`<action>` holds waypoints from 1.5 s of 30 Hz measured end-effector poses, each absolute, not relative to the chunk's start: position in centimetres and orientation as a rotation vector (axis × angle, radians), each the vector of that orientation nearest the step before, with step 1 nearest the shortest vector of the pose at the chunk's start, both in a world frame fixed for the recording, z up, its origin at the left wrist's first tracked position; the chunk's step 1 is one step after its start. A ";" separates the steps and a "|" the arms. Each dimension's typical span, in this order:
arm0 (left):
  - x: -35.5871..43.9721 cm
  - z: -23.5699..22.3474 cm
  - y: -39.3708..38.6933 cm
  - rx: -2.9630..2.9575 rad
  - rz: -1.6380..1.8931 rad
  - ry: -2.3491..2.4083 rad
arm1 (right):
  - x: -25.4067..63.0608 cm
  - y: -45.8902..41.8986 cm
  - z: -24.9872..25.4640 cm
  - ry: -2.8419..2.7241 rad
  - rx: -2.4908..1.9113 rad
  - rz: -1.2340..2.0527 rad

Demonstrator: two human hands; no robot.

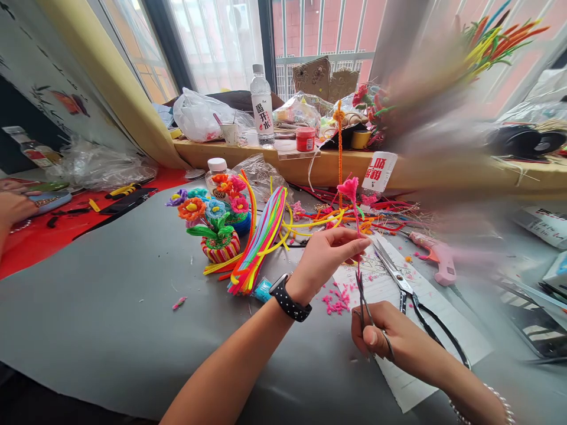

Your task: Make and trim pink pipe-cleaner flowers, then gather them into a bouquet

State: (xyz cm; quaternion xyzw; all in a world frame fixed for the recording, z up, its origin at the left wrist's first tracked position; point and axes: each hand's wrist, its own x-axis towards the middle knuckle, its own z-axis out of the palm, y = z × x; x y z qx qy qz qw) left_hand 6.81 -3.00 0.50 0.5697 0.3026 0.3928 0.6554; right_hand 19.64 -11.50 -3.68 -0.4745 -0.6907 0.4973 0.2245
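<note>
My left hand [339,251], with a watch on its wrist, pinches the stem of a pink pipe-cleaner flower [348,189] and holds it upright above the table. Below it my right hand [381,333] grips small scissors [362,295] by the handles. Their blades point up and meet the lower end of the pink stem; whether they are cutting it I cannot tell. Pink fuzzy clippings [337,300] lie scattered under the hands, partly on a white paper sheet [407,386]. Large black-handled scissors [401,280] rest on the sheet, right of the small pair.
Left of my hands stand a striped pot [221,249] of pipe-cleaner flowers and a bundle of colourful pipe cleaners [261,248]. A pink glue gun [436,257] lies at the right. A water bottle [262,109] stands on the sill. Another person's hand [15,203] shows at far left.
</note>
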 end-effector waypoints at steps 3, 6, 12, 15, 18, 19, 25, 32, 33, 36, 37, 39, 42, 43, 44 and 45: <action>6.9 0.5 -3.0 1.290 0.892 0.689 | 19.6 -11.5 -3.5 -1.887 -1.292 1.360; 6.8 0.6 -3.0 1.281 0.891 0.692 | 19.5 -11.4 -3.4 -1.878 -1.297 1.361; 6.8 0.6 -3.1 1.285 0.887 0.698 | 19.5 -11.4 -3.5 -1.872 -1.304 1.385; 6.8 0.5 -3.1 1.290 0.882 0.699 | 19.5 -11.4 -3.5 -1.870 -1.304 1.386; 6.7 0.6 -3.0 1.301 0.890 0.699 | 19.6 -11.4 -3.5 -1.890 -1.309 1.362; 6.7 0.6 -3.0 1.306 0.895 0.698 | 19.6 -11.4 -3.5 -1.896 -1.318 1.356; 6.4 0.9 -2.8 1.312 0.911 0.694 | 19.6 -11.3 -3.5 -1.915 -1.357 1.364; 6.5 0.8 -3.0 1.341 0.900 0.700 | 19.5 -11.4 -3.3 -1.920 -1.343 1.378; 6.5 0.8 -3.0 1.339 0.898 0.701 | 19.5 -11.4 -3.3 -1.920 -1.344 1.379; 6.4 0.9 -3.0 1.341 0.895 0.700 | 19.5 -11.5 -3.3 -1.924 -1.348 1.377; 6.4 0.9 -3.0 1.341 0.894 0.701 | 19.5 -11.5 -3.4 -1.925 -1.349 1.377; 6.5 0.9 -3.0 1.339 0.893 0.701 | 19.5 -11.5 -3.4 -1.927 -1.344 1.377; 6.5 0.9 -2.9 1.336 0.892 0.710 | 19.6 -11.5 -3.3 -1.919 -1.331 1.378; 6.5 0.9 -2.9 1.334 0.894 0.716 | 19.6 -11.5 -3.3 -1.915 -1.329 1.379; 6.5 1.0 -2.9 1.332 0.893 0.721 | 19.6 -11.5 -3.3 -1.913 -1.326 1.382; 6.5 1.0 -2.9 1.328 0.894 0.724 | 19.6 -11.5 -3.3 -1.912 -1.325 1.383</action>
